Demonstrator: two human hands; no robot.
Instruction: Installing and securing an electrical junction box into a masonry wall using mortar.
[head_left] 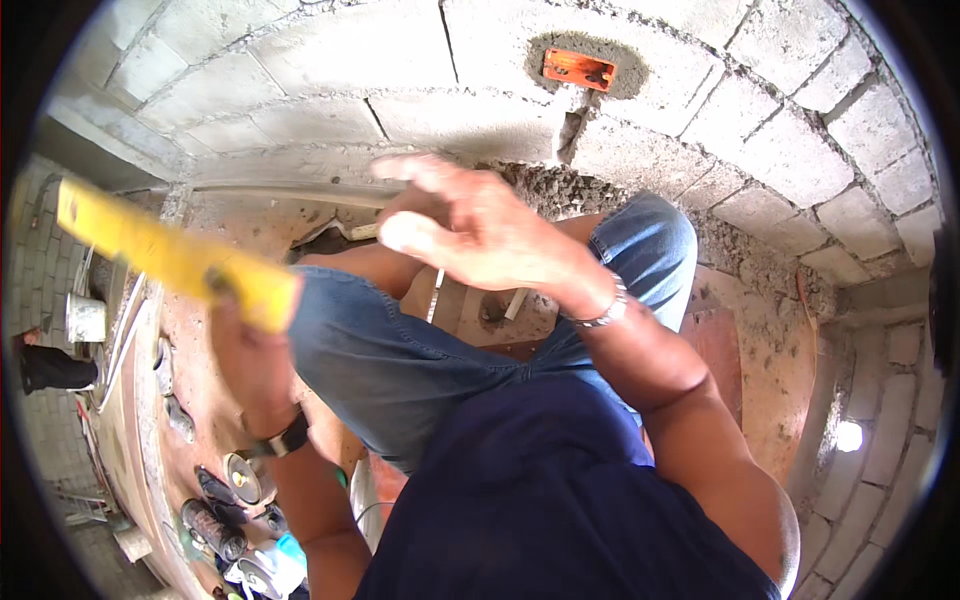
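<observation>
My left hand grips one end of a yellow spirit level, which points away to the far left; both are smeared by motion. In front of my knees, my right hand is raised with its thumb and fingers apart and nothing in it. Ahead, an orange electrical box sits in the block wall, ringed by damp grey mortar. Below the box, a narrow chase runs down to the wall's foot. Neither hand touches the box.
Rubble lies along the wall's base. Down at the left are shoes, a disc-shaped item and assorted gear. A white bucket stands farther left, near another person's dark-clothed limb. A block wall also rises on the right.
</observation>
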